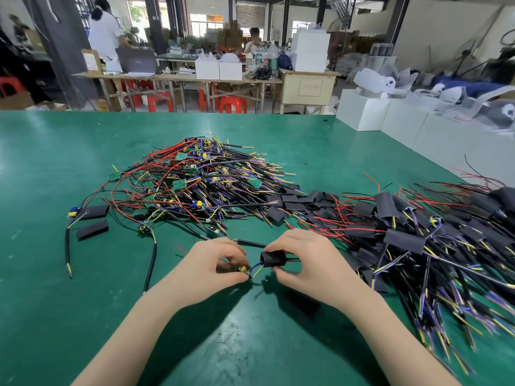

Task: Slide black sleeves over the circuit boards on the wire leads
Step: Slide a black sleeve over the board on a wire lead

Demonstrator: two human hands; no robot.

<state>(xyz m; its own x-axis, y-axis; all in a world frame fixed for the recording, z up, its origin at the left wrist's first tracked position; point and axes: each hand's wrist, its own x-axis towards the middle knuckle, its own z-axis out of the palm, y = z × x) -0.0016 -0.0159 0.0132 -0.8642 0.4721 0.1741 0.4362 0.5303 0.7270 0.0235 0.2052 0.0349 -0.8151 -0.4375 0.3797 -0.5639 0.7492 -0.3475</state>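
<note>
A green work table (83, 162) fills the foreground. Beyond it stand long wooden tables (178, 78) with red stools (232, 103) beneath, dark pillars (60, 45), bright windows (214, 19) — daylight pours in — and white boxes (362, 108) (stacked along the right).

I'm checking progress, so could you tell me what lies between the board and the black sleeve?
In the head view, short blue and yellow wires bridge the board and black sleeve.

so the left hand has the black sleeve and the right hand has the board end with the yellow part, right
No, the hands are swapped. In the head view the right hand holds the black sleeve, and the left hand pinches the board end with the yellow part.
</note>
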